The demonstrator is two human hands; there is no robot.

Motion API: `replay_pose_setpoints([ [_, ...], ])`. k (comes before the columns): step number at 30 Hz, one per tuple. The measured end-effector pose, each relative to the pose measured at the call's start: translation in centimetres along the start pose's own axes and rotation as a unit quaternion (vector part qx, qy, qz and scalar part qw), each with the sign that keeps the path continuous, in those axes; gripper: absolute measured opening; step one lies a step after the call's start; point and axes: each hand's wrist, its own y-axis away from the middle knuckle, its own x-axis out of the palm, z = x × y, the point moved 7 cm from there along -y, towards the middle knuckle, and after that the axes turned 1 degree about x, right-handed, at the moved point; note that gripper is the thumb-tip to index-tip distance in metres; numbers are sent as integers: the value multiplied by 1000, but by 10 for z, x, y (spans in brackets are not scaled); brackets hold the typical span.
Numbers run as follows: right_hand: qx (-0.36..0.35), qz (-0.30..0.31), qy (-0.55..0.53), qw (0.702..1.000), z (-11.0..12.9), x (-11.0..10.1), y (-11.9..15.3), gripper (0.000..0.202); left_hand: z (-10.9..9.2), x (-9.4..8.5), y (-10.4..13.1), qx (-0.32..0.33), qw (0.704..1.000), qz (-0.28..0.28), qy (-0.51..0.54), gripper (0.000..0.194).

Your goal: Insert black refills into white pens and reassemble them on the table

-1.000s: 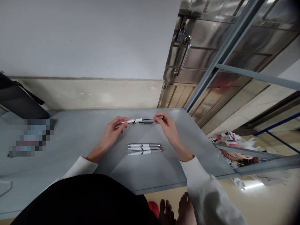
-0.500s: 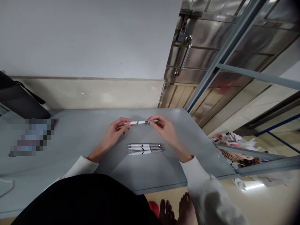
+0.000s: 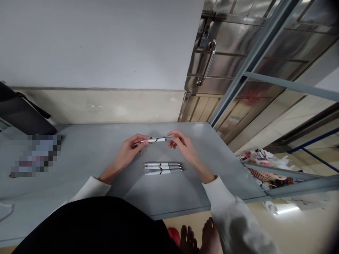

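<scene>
Head view: since the frame from half a second ago, the fingers of the right hand (image 3: 187, 148) part from their pinch at the tip end of the pen (image 3: 158, 140). The left hand (image 3: 128, 148) shows little change. One second ago, a long dark section shows between barrel and right hand; now only a short tip projects.

The pen is above the far part of the table (image 3: 106, 141), roughly level, between the two hands. Three pens (image 3: 164, 168) lie close together on the table, nearer the body, roughly parallel to it.

Handling: the pen is probably light, stiff and smooth, and may roll or slip between dry fingertips. Its narrow tip is likely the more delicate part. Take hold of the white barrel (image 3: 160, 140) with thumb and forefinger, clear of the tip.

Left hand: the grip pinches the rear end of the pen between thumb and fingers. The forearm angles forward and inward, with the wrist raised.

Right hand: the grip is spread, the forefinger extended above the tip end and the other fingers curled. Contact with the tip cannot be told. The forearm angles forward and inward from the white sleeve (image 3: 219, 192).
</scene>
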Motion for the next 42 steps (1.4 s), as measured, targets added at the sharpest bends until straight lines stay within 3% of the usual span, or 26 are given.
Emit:
replay_pose_setpoints([
  [4,-4,-5,24,1000,2,-3,0,23,-2,-1,0,-1,1000,-5,-5,29],
  [8,31,5,25,999,-2,-2,0,33,-5,0,0,-1,1000,-4,-11,30],
  [14,-2,13,21,1000,3,-1,0,26,-5,0,0,0,1000,-3,-3,29],
  [18,27,19,22,999,-1,0,0,33,-4,0,1,-4,1000,-1,1,27],
  [23,-10,10,13,1000,4,-2,0,23,-4,0,1,0,1000,-3,10,26],
  [28,25,19,10,999,0,-1,1,31,-4,0,1,0,1000,0,13,28],
  [32,-8,18,0,1000,5,-1,1,20,-3,-1,1,1,1000,-3,10,29],
  [37,18,31,10,999,-2,0,0,30,-4,1,1,-4,1000,6,6,30],
  [42,-12,26,0,1000,0,0,-1,21,-5,1,1,-3,1000,3,2,30],
])
